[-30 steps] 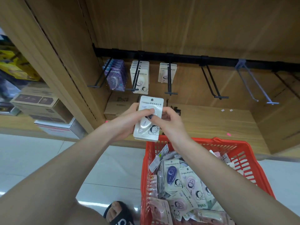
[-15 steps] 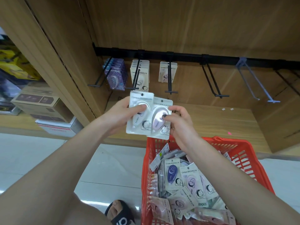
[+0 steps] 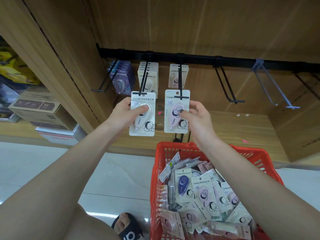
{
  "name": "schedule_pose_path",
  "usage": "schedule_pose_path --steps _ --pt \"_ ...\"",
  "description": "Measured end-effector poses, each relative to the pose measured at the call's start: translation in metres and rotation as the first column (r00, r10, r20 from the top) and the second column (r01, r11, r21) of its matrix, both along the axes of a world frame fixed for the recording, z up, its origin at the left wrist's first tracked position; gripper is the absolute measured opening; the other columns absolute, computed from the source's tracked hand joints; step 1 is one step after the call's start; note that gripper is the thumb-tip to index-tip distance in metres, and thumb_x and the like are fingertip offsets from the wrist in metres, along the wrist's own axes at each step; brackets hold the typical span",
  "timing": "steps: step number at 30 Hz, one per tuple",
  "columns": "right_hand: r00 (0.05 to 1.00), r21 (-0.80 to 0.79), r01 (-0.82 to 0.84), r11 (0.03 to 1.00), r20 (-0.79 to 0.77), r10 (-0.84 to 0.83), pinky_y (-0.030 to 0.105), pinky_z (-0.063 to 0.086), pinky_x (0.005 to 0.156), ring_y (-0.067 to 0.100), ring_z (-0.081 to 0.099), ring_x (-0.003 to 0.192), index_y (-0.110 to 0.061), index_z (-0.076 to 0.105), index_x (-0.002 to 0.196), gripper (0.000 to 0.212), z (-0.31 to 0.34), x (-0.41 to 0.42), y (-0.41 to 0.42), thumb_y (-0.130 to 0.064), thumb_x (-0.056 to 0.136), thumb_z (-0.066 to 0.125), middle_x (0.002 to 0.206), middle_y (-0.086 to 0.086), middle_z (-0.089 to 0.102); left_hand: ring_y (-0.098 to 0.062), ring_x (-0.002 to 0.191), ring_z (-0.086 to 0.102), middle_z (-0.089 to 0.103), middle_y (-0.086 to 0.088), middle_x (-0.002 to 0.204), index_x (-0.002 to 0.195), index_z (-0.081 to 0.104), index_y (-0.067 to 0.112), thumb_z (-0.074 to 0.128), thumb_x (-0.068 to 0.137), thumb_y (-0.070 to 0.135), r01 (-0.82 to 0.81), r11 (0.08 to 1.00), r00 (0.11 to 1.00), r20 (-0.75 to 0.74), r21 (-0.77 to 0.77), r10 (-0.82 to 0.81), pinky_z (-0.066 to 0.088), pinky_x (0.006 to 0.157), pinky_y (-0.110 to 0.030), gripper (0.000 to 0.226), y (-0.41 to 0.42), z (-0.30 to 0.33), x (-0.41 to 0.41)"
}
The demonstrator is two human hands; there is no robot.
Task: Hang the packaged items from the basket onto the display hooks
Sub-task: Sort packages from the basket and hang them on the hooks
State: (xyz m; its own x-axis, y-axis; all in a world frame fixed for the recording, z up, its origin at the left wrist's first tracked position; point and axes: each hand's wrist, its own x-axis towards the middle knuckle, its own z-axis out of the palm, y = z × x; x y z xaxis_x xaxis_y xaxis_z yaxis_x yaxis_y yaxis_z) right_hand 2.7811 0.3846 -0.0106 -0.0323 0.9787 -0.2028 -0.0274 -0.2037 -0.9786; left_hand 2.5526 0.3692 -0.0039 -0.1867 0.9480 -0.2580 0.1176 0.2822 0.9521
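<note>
Packs split since half second ago: left hand [image 3: 123,116] grips white pack [image 3: 142,113] at second hook [image 3: 144,80] tip, right hand [image 3: 197,116] pinches pink pack [image 3: 176,111] at third hook [image 3: 180,80] tip. You're aligning holes; neither threaded. Basket [image 3: 259,158] still full.

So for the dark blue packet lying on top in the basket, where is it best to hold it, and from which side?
Probably pinch the dark blue packet by its flat card edges beside the raised bubble, coming from above: it lies face up on the pile in the basket. Keep clear of the top strip, which must stay free for a hook.
</note>
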Motion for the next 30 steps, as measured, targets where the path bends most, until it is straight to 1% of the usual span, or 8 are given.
schedule_pose_path --steps 2,4,7,9,16,19,24,30 --pt "1.000 0.008 -0.005 1.000 0.016 0.005 0.056 0.055 0.102 0.023 0.076 0.104 -0.023 0.064 0.115 0.029 -0.001 -0.002 -0.002 -0.001 0.096 0.063 0.104 0.000 0.080 -0.020 0.106 0.077 0.079 0.005 0.113 0.119 0.066 0.024 0.076 0.095 0.025 0.001 1.000 1.000 0.006 -0.001 -0.001 0.058 0.100 -0.053 0.026 0.002 -0.002 0.001" --pt "0.999 0.021 -0.017 1.000 0.038 0.016 0.050 0.057 0.098 0.018 0.076 0.100 -0.024 0.064 0.114 0.028 -0.002 -0.002 -0.004 -0.002 0.096 0.062 0.101 -0.003 0.081 -0.020 0.106 0.077 0.079 0.006 0.114 0.119 0.066 0.025 0.076 0.096 0.026 -0.002 1.000 1.000 0.006 0.002 0.002 0.058 0.099 -0.053 0.025 0.003 -0.002 0.001" --pt "0.998 0.049 0.000 0.999 0.064 -0.003 0.026 0.055 0.079 0.002 0.074 0.085 -0.024 0.064 0.112 0.025 -0.003 0.000 -0.008 -0.004 0.097 0.062 0.091 -0.012 0.080 -0.021 0.105 0.077 0.079 0.006 0.114 0.116 0.067 0.026 0.074 0.096 0.028 -0.008 1.000 1.000 -0.012 0.003 0.008 0.058 0.099 -0.054 0.021 0.003 -0.002 0.001" --pt "0.997 0.078 0.046 0.996 0.061 -0.050 0.015 0.053 0.068 -0.001 0.073 0.079 -0.025 0.063 0.107 0.023 -0.003 0.001 -0.011 -0.005 0.098 0.062 0.087 -0.014 0.079 -0.021 0.104 0.077 0.079 0.005 0.113 0.115 0.068 0.026 0.074 0.096 0.031 -0.030 1.000 0.999 -0.015 -0.001 0.030 0.058 0.100 -0.054 0.021 0.003 -0.002 0.001" --pt "0.997 0.063 0.032 0.998 0.072 -0.037 0.011 0.050 0.067 -0.005 0.072 0.081 -0.019 0.065 0.117 0.024 0.000 -0.002 -0.011 -0.005 0.098 0.062 0.089 -0.017 0.079 -0.018 0.100 0.077 0.078 0.006 0.114 0.113 0.067 0.030 0.069 0.100 0.030 -0.025 0.999 0.999 -0.038 -0.035 0.023 0.061 0.095 -0.048 0.013 0.002 -0.002 0.004" --pt "0.996 0.064 0.057 0.996 0.066 -0.062 0.008 0.048 0.063 -0.004 0.072 0.081 -0.021 0.064 0.116 0.024 -0.001 -0.003 -0.012 -0.006 0.099 0.062 0.089 -0.015 0.079 -0.018 0.102 0.077 0.078 0.008 0.116 0.124 0.065 0.029 0.070 0.095 0.038 -0.016 0.998 0.998 -0.060 -0.055 0.013 0.060 0.097 -0.051 0.031 0.004 -0.002 0.003" --pt "0.995 0.064 0.062 0.996 0.072 -0.066 0.024 0.054 0.076 0.003 0.075 0.092 -0.027 0.062 0.116 0.021 -0.002 -0.004 -0.013 -0.011 0.101 0.062 0.098 -0.010 0.080 -0.017 0.108 0.073 0.074 0.007 0.120 0.128 0.060 0.027 0.067 0.097 0.039 -0.015 0.997 0.995 -0.104 -0.070 0.008 0.057 0.102 -0.049 0.034 0.012 -0.007 0.006" --pt "0.994 0.067 0.054 0.996 0.088 -0.060 0.020 0.049 0.071 -0.002 0.073 0.084 -0.032 0.061 0.107 0.025 0.001 -0.002 -0.012 -0.008 0.100 0.060 0.092 -0.013 0.079 -0.016 0.109 0.071 0.071 0.008 0.121 0.130 0.053 0.028 0.061 0.102 0.037 -0.041 0.994 0.993 -0.118 -0.103 0.029 0.056 0.099 -0.041 0.030 0.021 -0.012 0.009"
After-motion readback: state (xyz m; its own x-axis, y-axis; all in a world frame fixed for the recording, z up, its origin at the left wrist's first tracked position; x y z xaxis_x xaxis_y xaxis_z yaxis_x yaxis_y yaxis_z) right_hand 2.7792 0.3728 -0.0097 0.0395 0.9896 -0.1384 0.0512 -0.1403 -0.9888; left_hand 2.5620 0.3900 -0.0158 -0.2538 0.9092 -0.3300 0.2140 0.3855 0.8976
